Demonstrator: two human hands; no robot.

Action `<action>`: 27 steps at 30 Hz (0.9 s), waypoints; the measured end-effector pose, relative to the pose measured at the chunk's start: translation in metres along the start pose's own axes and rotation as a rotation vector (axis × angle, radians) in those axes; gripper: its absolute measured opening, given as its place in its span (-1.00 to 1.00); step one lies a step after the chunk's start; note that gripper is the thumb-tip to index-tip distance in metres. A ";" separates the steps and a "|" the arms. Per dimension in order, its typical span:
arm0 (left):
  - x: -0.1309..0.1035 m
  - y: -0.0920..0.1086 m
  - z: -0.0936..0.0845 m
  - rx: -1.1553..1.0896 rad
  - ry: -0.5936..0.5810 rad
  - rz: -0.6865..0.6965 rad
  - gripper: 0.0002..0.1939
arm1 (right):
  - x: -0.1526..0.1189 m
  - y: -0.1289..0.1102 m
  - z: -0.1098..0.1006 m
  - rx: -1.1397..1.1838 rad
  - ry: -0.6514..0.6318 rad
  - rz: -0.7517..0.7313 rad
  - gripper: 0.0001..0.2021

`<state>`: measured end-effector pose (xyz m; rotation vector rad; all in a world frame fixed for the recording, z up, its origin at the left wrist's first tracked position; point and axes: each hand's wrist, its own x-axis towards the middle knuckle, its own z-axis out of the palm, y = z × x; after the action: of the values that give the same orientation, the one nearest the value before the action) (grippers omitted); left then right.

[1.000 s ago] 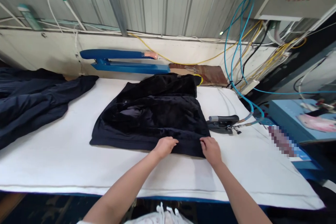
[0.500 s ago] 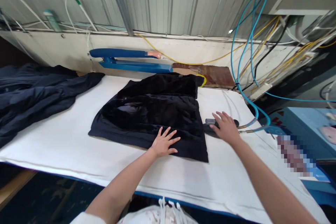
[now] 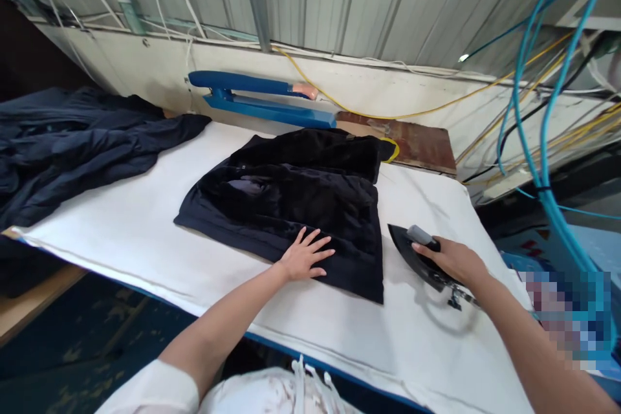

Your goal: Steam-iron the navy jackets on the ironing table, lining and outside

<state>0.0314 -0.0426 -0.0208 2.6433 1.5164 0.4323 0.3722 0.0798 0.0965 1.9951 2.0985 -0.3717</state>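
Across the middle of the white cloth-covered desk (image 3: 130, 200) lay a dark garment (image 3: 315, 197), its plush, faintly shiny pile bordered by a smooth, straight near hem (image 3: 356, 279). The left hand (image 3: 301, 260) rested on it near that hem, spread wide and gripping nothing; the right hand (image 3: 455, 261) was curled around a wedge-shaped iron (image 3: 405, 247), just right of the garment. Crumpled dark clothing (image 3: 87, 162) sprawled at left, a blue padded form (image 3: 242, 82) stood beyond, and blue hoses (image 3: 546, 187) hung at right.
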 end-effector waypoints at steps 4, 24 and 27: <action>-0.020 -0.006 -0.010 -0.058 0.096 -0.189 -0.65 | -0.041 -0.037 0.008 -0.069 -0.081 -0.237 -0.41; -0.125 -0.095 -0.047 0.084 0.022 -0.813 -0.58 | -0.048 -0.135 0.049 -0.194 -0.059 -0.476 -0.47; -0.119 -0.098 -0.058 0.077 0.019 -0.770 -0.61 | -0.049 -0.143 0.050 -0.201 -0.048 -0.494 -0.48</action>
<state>-0.1231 -0.0986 -0.0094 1.8632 2.3936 0.3289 0.2315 0.0106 0.0702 1.3335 2.4699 -0.2694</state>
